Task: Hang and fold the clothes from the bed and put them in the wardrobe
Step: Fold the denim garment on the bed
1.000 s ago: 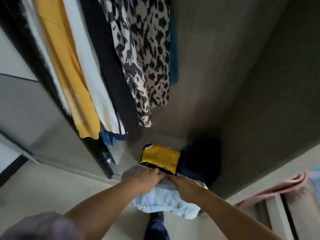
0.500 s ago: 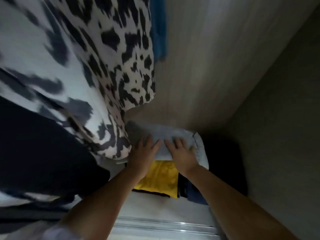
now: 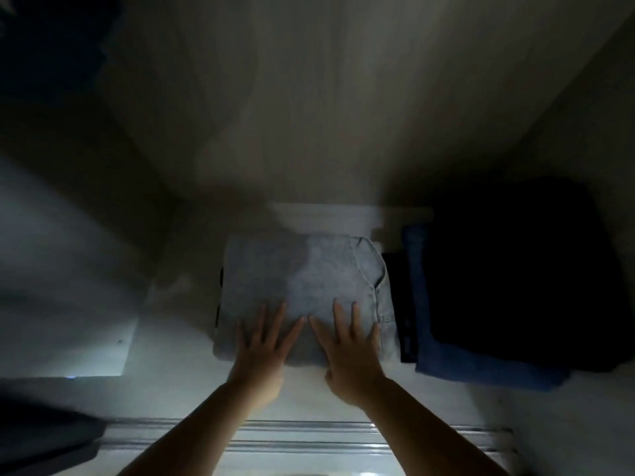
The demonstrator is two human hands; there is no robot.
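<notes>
Pale wood-grain panelling forms the wardrobe back wall (image 3: 309,115), dim and blurred, rising behind everything else. Below it the white wardrobe floor (image 3: 178,383) carries the clothes, with a ridged sliding-door track (image 3: 309,438) running along its near edge. Right of the folded light denim garment (image 3: 309,286), a dark stack (image 3: 522,276) of black clothing lies over a folded blue denim piece (image 3: 481,369), whose near edge sticks out toward the track; the stack sits just beside the light garment, with a thin black layer showing between them. The light denim garment itself lies flat on the wardrobe floor as a roughly square fold, slightly longer from the track toward the back wall, its curved pocket seam along the right side and a dark edge of something beneath peeking out at its left. No label, brand or writing can be read anywhere; the light is too poor. Both hands rest on the garment's near edge with fingers straight and spread, pointing toward the back wall: the left hand (image 3: 263,352) on the near left part, the right hand (image 3: 350,355) just beside it, their forefingers almost meeting at the tips, palms pressing down and gripping nothing.
</notes>
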